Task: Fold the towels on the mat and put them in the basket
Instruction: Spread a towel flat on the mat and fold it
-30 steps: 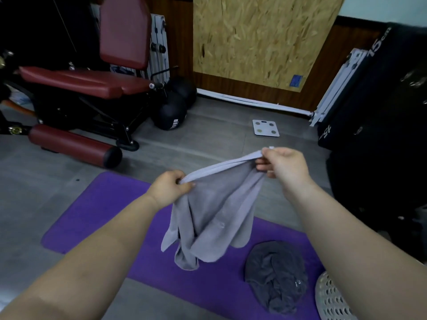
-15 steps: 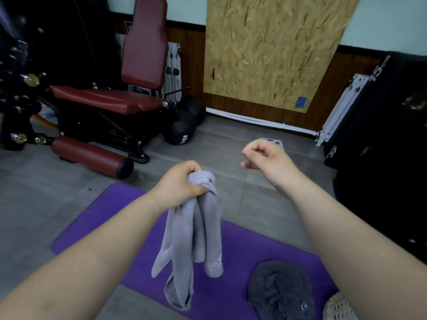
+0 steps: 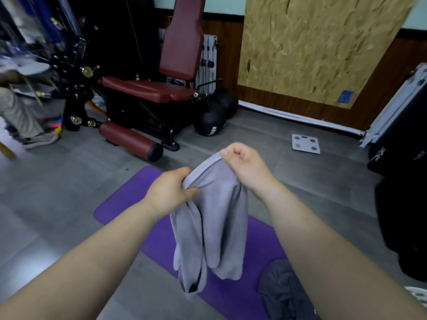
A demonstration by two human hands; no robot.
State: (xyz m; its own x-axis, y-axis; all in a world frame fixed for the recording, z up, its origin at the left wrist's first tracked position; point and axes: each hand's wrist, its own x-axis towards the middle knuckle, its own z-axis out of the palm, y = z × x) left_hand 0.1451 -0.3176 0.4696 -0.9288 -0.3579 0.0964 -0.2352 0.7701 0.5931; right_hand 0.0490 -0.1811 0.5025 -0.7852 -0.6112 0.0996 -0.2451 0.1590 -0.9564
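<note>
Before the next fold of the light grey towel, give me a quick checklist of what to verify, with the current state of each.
1. Left hand grips the light grey towel: ok.
2. Right hand pinches its top edge: ok.
3. Towel hangs flat and even: not ok, it is bunched, with uneven lower ends.
4. Purple mat has bare room below: ok.
5. Dark grey towel is out of the way: ok, crumpled to the right.
6. Basket is ready: cannot tell, only a sliver shows.

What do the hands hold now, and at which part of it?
Both hands, left and right, hold the grey towel by its top edge; the rest hangs down over the mat.
</note>
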